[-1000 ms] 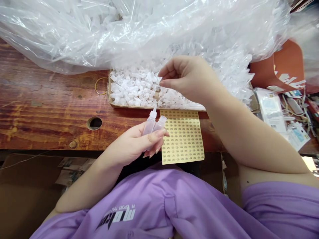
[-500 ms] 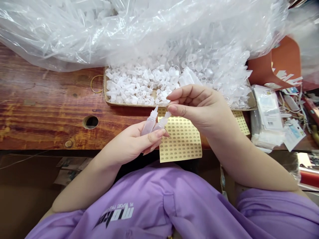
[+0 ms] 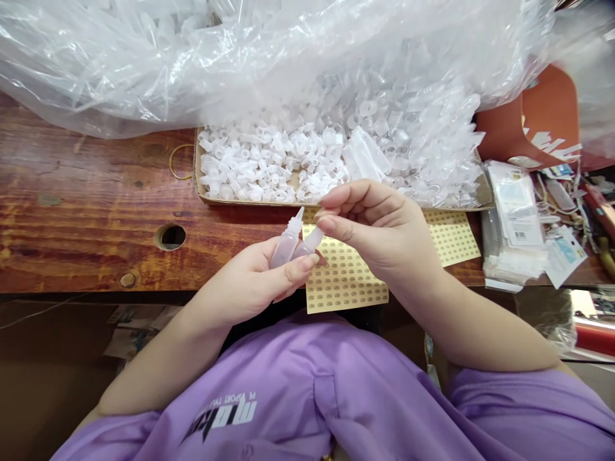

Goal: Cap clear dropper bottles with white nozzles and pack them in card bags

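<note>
Room over left tabletop point(image 3: 96, 214), plastic bag point(image 3: 192, 77) barring rear

At the frame's centre, two bottles point(image 3: 284, 248) are cloudy white. The sheet point(image 3: 346, 282) beside them is pale yellow with rows of small dark ovals. At the bottom, the shirt point(image 3: 278, 378) is purple with a black-and-white print point(image 3: 235, 413); at left, the table point(image 3: 96, 224) is reddish brown with yellowish streaks. The upper-right container point(image 3: 552, 105) is orange-brown.

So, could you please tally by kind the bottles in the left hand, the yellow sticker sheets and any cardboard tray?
Bottles in the left hand: 2
Yellow sticker sheets visible: 2
Cardboard tray: 1
Total: 5
</note>
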Tool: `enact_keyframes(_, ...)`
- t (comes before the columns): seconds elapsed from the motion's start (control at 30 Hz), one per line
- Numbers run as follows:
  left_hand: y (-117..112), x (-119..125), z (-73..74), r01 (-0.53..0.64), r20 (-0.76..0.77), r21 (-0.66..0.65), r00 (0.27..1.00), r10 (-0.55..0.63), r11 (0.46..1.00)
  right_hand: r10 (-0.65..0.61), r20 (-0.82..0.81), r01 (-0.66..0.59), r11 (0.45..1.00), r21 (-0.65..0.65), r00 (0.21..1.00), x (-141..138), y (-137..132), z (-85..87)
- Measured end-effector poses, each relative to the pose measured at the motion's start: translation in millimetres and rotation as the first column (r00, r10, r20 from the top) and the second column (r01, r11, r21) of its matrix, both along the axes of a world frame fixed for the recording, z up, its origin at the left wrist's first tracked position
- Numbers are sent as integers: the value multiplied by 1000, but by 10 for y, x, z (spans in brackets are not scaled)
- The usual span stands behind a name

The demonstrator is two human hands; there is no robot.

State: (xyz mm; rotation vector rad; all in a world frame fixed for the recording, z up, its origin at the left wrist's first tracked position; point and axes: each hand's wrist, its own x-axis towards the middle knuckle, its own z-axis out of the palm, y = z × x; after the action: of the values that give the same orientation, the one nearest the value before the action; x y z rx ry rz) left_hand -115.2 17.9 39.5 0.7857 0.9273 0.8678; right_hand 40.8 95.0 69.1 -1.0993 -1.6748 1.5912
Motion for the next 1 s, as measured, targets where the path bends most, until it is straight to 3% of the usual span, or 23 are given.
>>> enact_keyframes(0.4,14,-8,-3,41,5,8,999,-41,999,-71,-249,59,997,-52,966,-7,-167,-183)
enact_keyframes(0.5,46,-9,-18,68,27,-1,997,-68,998,-17,-199,9,999,-37,980,36,-87,-137)
enact_keyframes(0.6,57,-14,-50,30,35,1,999,-30,1000,24,51,-31,988,150,998,160,233,4)
enact_keyframes(0.67,53,-22,-73,4,33,14,999,-4,1000,-151,337,-3,910,415,929,286,572,111)
enact_keyframes(0.7,50,-28,-83,-1,28,18,1000,1,1000,-294,467,-12,837,547,834,349,757,154)
enact_keyframes(0.77,49,-42,-97,3,14,17,1000,-3,1000,-473,625,-115,734,669,621,453,1113,194)
enact_keyframes(0.8,50,-48,-101,13,9,12,1000,-14,1000,-472,658,-192,708,679,586,484,1267,184)
enact_keyframes(0.9,60,-58,-96,45,7,13,999,-46,999,-406,688,-362,630,687,601,495,1592,50)
enact_keyframes(1.0,65,-47,-82,45,16,20,999,-45,999,-392,686,-430,563,706,614,450,1695,-87)
